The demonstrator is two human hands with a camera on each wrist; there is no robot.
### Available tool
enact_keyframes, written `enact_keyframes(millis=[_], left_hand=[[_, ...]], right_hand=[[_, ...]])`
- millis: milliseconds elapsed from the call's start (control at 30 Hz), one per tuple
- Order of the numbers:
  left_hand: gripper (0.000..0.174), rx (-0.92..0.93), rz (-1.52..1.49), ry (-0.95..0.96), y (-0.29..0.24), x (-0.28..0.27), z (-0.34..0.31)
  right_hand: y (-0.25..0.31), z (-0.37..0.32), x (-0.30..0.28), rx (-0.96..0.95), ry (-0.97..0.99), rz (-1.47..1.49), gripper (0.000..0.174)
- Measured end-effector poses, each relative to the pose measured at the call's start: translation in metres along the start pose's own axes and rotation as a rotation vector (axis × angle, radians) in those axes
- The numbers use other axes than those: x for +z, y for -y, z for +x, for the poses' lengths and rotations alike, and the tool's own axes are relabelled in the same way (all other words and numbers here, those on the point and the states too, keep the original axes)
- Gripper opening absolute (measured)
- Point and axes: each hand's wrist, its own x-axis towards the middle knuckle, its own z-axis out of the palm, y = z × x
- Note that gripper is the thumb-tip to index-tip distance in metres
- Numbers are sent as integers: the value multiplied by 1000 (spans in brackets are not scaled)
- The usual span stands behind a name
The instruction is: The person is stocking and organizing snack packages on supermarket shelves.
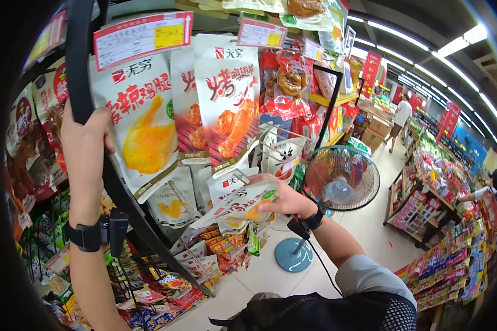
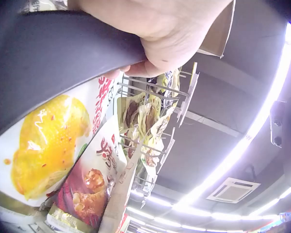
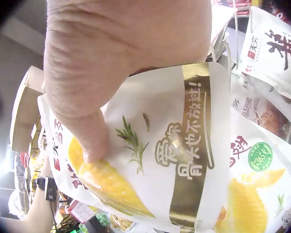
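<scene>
My left hand (image 1: 85, 138) grips the black upright post (image 1: 80, 71) of a snack rack, and its fingers wrap that post (image 2: 63, 53) in the left wrist view. Low in front of the hanging pouches, my right hand (image 1: 287, 198) pinches a white snack pouch (image 1: 240, 204) that is tilted nearly flat. The thumb lies across the front of this pouch (image 3: 136, 97), over a picture of a yellow chicken wing. Beside it hang a similar wing pouch (image 3: 247, 194), a large drumstick pouch (image 1: 143, 132) and a roast-chicken pouch (image 1: 229, 105).
Price tags (image 1: 143, 38) hang above the pouches on metal hooks. A standing fan (image 1: 342, 179) on a blue base (image 1: 294, 255) is close to my right arm. Packed snack displays (image 1: 453, 243) line the aisle, where a person (image 1: 401, 118) stands farther back.
</scene>
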Motion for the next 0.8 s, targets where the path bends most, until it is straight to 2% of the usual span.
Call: enact_keyframes(millis=[67,133,200,367,533,800], left_hand=[[19,11,-2,-8,1,-1,1],[17,6,11,16,4,-4,2],[18,2,16,23,6,-6,3],[22,-14,23,-6,-1,-1,1],[22,-23,27,10,-1,-2,-1],[21,6,57,0,1,-3,2]], right_hand=[[-12,-2,4,-11,-25,-22,80],[-18,-8,7,135,-10,131,81],[-18,-9,7,174,-25,206,83],[-27,-7,14,16,-93,125,84],[-8,-10,12,176,-59,272,82],[-7,-9,11,199,-31,303,86]])
